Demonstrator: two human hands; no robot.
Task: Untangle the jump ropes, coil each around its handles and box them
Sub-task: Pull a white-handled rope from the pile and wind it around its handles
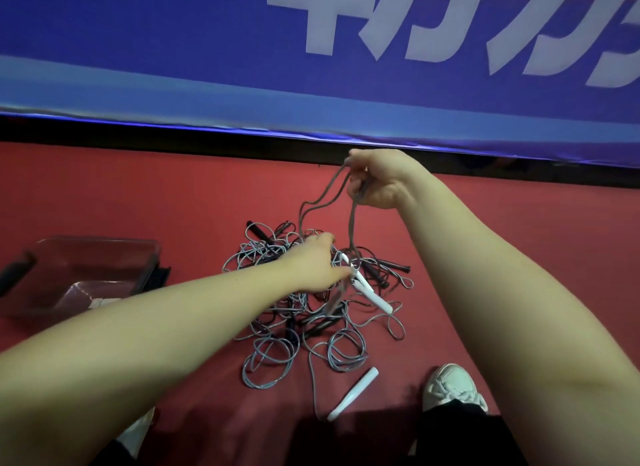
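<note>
**Lifting a strand out of the tangle**

Our two bare forearms reach out over the red floor (pixel 173 195). Our right hand (pixel 377 179) is raised, fingers curled round loops of a gray rope (pixel 323 195) that hang down into the pile of jump ropes (pixel 298 327). Our left hand (pixel 311 261) is down in that pile, thumb at the upper end of a white handle (pixel 369 294); we cannot tell whether it grips. A second white handle (pixel 353 393) lies nearer us, beside our white shoe (pixel 450 386). The clear box (pixel 93 250) sits left of the pile.
</note>
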